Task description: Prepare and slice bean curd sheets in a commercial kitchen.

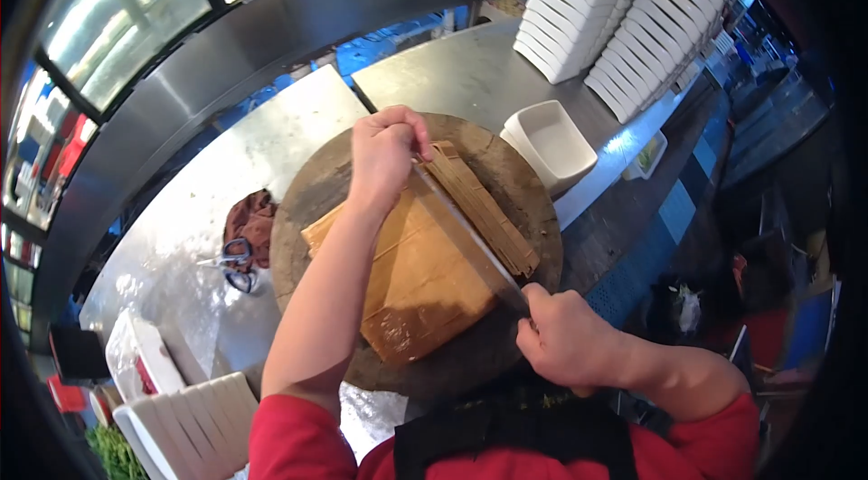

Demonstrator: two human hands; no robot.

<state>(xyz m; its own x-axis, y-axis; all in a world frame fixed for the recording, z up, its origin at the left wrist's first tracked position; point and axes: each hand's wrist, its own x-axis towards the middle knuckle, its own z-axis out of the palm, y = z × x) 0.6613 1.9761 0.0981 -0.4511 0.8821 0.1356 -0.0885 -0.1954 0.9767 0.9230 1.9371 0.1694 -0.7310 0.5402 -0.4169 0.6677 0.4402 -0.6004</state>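
A thick stack of tan, sheet-like food, likely tofu skin, lies on a round wooden chopping block. My right hand grips the handle of a long-bladed knife, whose blade runs diagonally across the stack. At the blade's far end, my left hand is bent with its fingers curled; whether they hold the tip or press the food is hidden. A narrow cut strip of the stack lies along the blade's right side, made of several layers.
Nested white containers stand at the block's right edge, with tall stacks of white dishes behind. Scissors and a brown cloth lie left on the metal table. More white dishes stand at lower left.
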